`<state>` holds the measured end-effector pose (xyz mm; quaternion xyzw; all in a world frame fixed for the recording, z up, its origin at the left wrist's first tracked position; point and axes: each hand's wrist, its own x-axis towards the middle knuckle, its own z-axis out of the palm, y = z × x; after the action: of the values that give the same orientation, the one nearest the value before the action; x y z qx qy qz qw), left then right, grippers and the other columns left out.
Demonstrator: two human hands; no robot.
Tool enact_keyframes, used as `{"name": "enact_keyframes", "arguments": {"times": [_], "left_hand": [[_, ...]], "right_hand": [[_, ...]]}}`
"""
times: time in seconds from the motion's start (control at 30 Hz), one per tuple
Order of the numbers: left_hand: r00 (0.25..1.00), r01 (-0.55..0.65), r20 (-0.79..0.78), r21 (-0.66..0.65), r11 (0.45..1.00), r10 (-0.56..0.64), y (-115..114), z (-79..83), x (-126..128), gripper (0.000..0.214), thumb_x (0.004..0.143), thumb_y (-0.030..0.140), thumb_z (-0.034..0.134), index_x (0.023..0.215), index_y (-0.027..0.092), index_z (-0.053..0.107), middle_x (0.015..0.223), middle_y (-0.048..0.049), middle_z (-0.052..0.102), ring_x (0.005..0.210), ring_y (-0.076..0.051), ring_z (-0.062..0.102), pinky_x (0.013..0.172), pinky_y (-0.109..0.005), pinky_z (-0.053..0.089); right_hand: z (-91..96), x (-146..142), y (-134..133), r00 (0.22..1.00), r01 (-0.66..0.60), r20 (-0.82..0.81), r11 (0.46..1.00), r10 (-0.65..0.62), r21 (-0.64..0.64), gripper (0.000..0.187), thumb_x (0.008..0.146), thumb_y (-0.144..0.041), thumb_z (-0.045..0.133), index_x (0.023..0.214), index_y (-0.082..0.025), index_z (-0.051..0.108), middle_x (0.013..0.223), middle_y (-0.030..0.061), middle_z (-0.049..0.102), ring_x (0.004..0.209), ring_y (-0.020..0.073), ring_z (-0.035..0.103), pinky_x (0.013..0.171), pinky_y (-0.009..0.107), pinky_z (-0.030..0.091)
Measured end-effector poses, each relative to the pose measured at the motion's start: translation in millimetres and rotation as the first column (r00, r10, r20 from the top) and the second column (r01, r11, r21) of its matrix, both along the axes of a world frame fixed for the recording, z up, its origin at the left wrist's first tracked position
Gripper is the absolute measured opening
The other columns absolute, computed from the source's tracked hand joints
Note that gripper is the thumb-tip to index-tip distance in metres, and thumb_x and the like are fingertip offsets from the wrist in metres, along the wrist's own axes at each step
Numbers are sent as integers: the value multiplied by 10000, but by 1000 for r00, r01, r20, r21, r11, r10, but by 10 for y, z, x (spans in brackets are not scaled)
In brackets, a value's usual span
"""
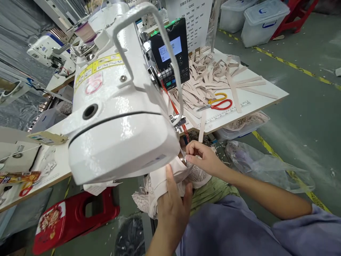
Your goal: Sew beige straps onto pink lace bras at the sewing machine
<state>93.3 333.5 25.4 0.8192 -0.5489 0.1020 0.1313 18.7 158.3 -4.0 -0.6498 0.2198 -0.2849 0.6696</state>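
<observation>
- Beige lace-trimmed fabric (pixel 161 179) was just under the near end of the sewing machine (pixel 125 145), above my lap.
- My left hand (pixel 172 206): thumb and index spread apart, index laid along the fabric.
- My right hand (pixel 201 156): fingers curled in beside a curved metal part (pixel 183 155) at the fabric's edge; couldn't tell if anything was pinched.
- In the way: machine head hid the needle area; white wire guard (pixel 166 39) crossed the control panel (pixel 170 53).
- Worktable (pixel 271 92), right part: strip pile (pixel 204 71), too tangled to count; 1 pair of scissors (pixel 222 105), one handle yellow, one red; 1 ruler (pixel 231 113), partly under the strips.
- Far side: 1 printed sheet (pixel 190 21) behind the panel.
- Far left: 1 thread spool (pixel 85 32) on top of mine; beyond it, 1 more machine (pixel 50 53).
- Floor: 2 lidded bins far right, near one (pixel 262 26), far one (pixel 236 16); 1 clear plastic bag (pixel 266 167) right; 1 red stool (pixel 77 217) near left.
</observation>
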Motion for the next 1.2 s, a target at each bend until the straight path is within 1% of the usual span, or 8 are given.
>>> {"name": "enact_keyframes", "arguments": {"times": [0.13, 0.3, 0.5, 0.7, 0.93, 1.07, 1.13, 1.2], "left_hand": [[999, 19, 40, -23, 1000, -18, -15, 15, -12, 718, 999, 391, 471, 1557, 103, 123, 1362, -257, 568, 1201, -352, 614, 831, -400, 615], [999, 21, -28, -41, 999, -23, 6, -21, -23, 711, 1001, 378, 474, 1561, 124, 116, 1394, -254, 542, 1002, -305, 719, 751, -360, 628], [996, -3, -94, -42, 999, -1, -11, -67, 42, 700, 1007, 425, 418, 1551, 78, 147, 1418, -284, 504, 1230, -363, 591, 880, -433, 597], [997, 52, -49, 1, 999, -52, 10, -99, -210, 723, 1012, 346, 396, 1566, 76, 18, 1345, -271, 575, 1233, -345, 592, 880, -423, 602], [977, 132, -170, 19, 991, -126, 193, -320, -570, 782, 950, 308, 554, 1567, 100, 120, 1478, -258, 447, 1313, -376, 510, 911, -448, 585], [871, 189, -456, -32, 981, -183, 349, -504, -469, 709, 949, 306, 532, 1544, 130, 188, 1143, -187, 706, 1052, -294, 694, 804, -398, 616], [818, 116, -554, -105, 988, -155, 384, -649, -444, 655, 952, 309, 511, 1516, 129, 233, 926, -113, 741, 847, -238, 732, 736, -362, 621], [826, -5, -558, -142, 990, -76, 345, -824, -458, 661, 916, 340, 574, 1475, 111, 304, 956, -130, 722, 869, -254, 721, 778, -410, 611]], "right_hand": [[12, -49, 72, 1000, 3, 29, 1000, -3, 6, 231, 793, -348, 596, 737, -229, 406, 785, -9, 498, 707, 152, 453, 655, 296, 370], [13, -58, 104, 999, -27, 42, 999, 28, -28, 247, 807, -379, 602, 747, -224, 419, 775, -11, 492, 705, 154, 453, 664, 294, 364], [28, -34, 110, 1000, -4, 24, 993, 7, -115, 228, 806, -407, 615, 793, -216, 490, 790, -1, 535, 731, 169, 489, 682, 299, 379], [-56, -145, 206, 998, -59, 38, 997, 57, 45, 291, 816, -446, 666, 949, -202, 582, 887, 26, 613, 798, 185, 561, 735, 308, 448], [-46, -503, 273, 992, -127, 14, 976, 126, 180, 337, 874, -511, 620, 918, -184, 689, 906, 49, 667, 887, 216, 591, 796, 332, 458], [-16, -608, 231, 998, -52, -8, 981, 55, 188, 392, 840, -565, 652, 752, -184, 679, 791, 31, 611, 791, 192, 556, 729, 307, 467], [-43, -593, 276, 1000, -18, -5, 956, 21, 294, 377, 819, -558, 684, 803, -181, 697, 804, 29, 619, 746, 174, 554, 675, 289, 472], [-68, -539, 401, 1000, -21, -10, 924, 27, 381, 391, 837, -567, 660, 929, -191, 709, 799, 27, 639, 662, 157, 563, 591, 276, 477]]}}
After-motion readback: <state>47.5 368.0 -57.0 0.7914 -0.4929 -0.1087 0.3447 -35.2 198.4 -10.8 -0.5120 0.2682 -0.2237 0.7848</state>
